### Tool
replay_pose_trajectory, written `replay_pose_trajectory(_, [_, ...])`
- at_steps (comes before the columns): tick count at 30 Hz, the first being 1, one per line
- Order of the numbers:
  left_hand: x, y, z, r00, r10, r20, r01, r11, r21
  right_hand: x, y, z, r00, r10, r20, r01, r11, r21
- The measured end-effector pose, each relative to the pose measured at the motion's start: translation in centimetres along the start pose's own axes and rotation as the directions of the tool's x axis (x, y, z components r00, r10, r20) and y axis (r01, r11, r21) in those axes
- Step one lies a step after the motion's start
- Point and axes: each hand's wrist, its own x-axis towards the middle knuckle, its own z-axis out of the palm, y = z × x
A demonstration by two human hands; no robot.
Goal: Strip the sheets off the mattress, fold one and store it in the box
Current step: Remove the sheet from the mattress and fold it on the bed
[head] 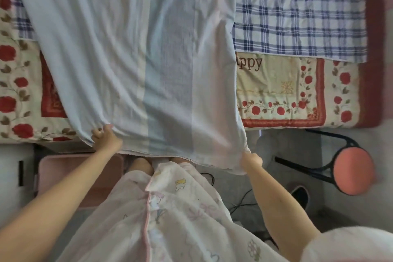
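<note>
A pale blue striped sheet [131,53] lies stretched across the bed, its near edge hanging over the bedside. My left hand [105,137] grips the near left corner of this sheet. My right hand [252,160] grips the near right corner, pulling it off the edge. Under it a blue-and-white plaid sheet [297,13] covers the far right of the bed. A quilted mattress pad [282,91] with red roses lies beneath both. A pink box [63,174] stands on the floor under my left arm, partly hidden.
A round pink stool [353,171] with dark legs stands on the floor to the right. A dark slipper [301,195] and black cables [240,204] lie beside my feet. A white cabinet [12,174] is at the left.
</note>
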Motion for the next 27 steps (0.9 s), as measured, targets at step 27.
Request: replay_pose_trajectory(27, [20.4,-17.9,-5.1,0.985,-0.131,0.11,0.166,0.586,-0.793,-3.5,-47.9,-8.8,0.772,-0.611,-0.175,0.635,0.752,0.177])
